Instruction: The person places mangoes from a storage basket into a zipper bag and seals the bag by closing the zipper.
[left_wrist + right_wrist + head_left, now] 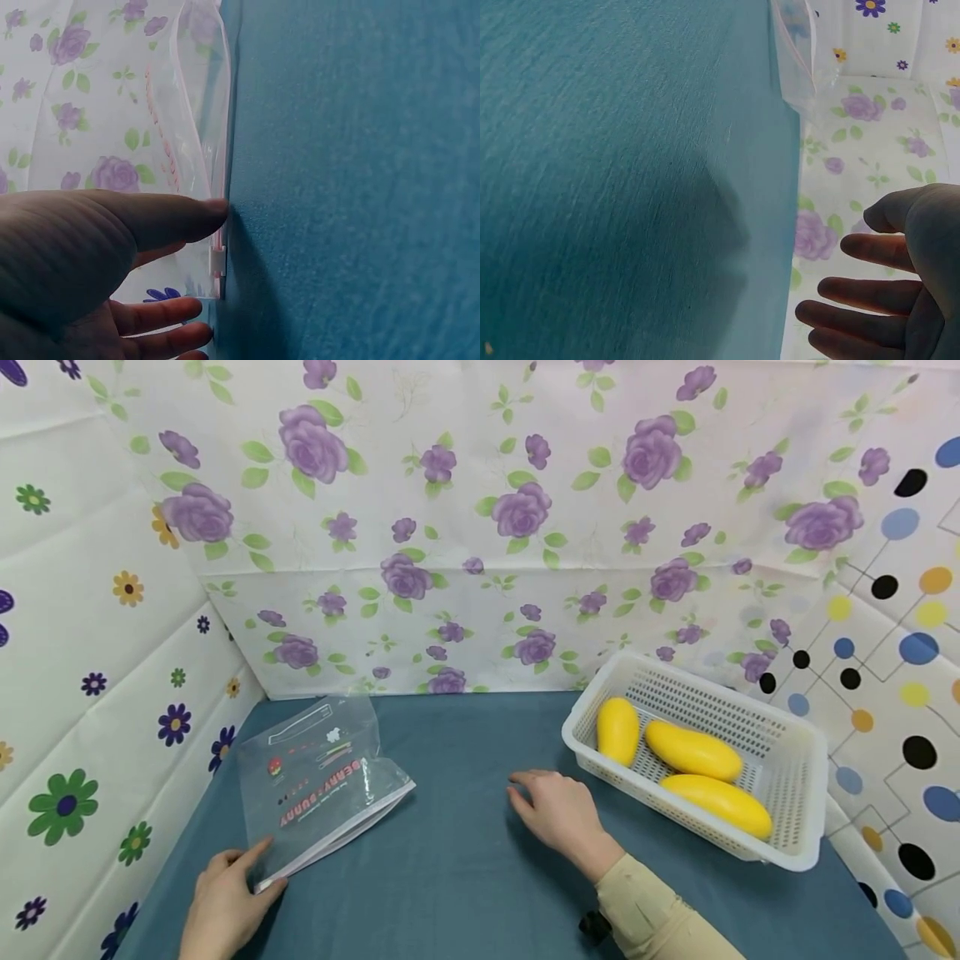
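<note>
A clear plastic zip bag [315,777] with red lettering lies at the left of the table, its white zip edge facing front right. My left hand [228,897] is at the bag's near corner, thumb at the zip edge and index finger over the film, the two tips apart. In the left wrist view the thumb [176,219] crosses the zip edge just above a small white slider [217,260]; the zip edges part above it. My right hand [558,810] hovers over the middle of the table, fingers loosely extended, holding nothing.
A white perforated plastic basket [806,793] stands at the right with a yellow oblong fruit [618,731], a second yellow fruit [693,750] and a third yellow fruit [720,804] in it. Flowered sheeting [465,527] rises behind the blue tabletop [450,877]; patterned sheets close both sides.
</note>
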`<action>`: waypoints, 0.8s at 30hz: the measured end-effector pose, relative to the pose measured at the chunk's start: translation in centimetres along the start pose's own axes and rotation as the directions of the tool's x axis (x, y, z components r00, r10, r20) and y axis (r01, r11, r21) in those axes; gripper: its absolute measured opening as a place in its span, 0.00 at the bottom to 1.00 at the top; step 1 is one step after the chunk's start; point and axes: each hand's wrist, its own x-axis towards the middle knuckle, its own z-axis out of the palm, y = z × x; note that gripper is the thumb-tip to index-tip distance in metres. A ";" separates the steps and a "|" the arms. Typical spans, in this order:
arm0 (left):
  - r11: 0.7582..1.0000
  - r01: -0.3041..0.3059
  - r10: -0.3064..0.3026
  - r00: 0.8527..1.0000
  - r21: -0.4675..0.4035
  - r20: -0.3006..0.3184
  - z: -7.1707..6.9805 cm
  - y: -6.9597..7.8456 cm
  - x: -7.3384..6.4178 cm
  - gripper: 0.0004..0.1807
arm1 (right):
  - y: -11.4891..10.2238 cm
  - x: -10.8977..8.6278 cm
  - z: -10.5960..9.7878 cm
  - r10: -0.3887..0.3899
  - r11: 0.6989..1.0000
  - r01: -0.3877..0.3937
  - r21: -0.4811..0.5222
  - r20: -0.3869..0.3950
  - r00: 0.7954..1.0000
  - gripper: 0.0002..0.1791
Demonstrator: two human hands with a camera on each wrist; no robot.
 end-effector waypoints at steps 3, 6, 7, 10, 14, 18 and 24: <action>1.000 0.011 -0.011 1.000 0.009 -0.001 0.1 0.1 -0.1 0.41 | 0.2 -0.1 0.0 -0.005 1.000 0.005 -0.006 -0.009 1.000 0.15; 1.000 0.017 -0.017 1.000 0.013 0.000 0.1 0.2 -0.1 0.42 | 0.3 -0.3 0.0 -0.008 1.000 0.008 -0.006 -0.016 1.000 0.14; 1.000 0.019 -0.019 1.000 0.016 -0.001 0.1 0.3 -0.1 0.42 | 0.3 -0.3 0.0 -0.008 1.000 0.008 -0.004 -0.016 1.000 0.15; 1.000 0.017 -0.017 1.000 0.020 -0.016 0.2 0.5 -0.1 0.44 | 0.4 -0.3 0.0 -0.009 1.000 0.009 0.003 -0.015 1.000 0.15; 1.000 0.002 -0.001 0.999 0.019 -0.042 0.5 0.9 0.0 0.45 | 0.4 -0.3 0.0 -0.011 1.000 0.011 0.008 -0.019 1.000 0.15; 1.000 -0.008 0.009 0.998 0.010 -0.067 0.8 1.5 0.0 0.45 | 0.4 -0.3 0.0 -0.006 1.000 0.006 0.008 -0.020 1.000 0.15; 1.000 -0.009 0.010 0.996 0.011 -0.092 1.0 1.9 0.0 0.42 | 0.4 -0.2 0.1 0.002 1.000 -0.002 0.020 -0.017 1.000 0.15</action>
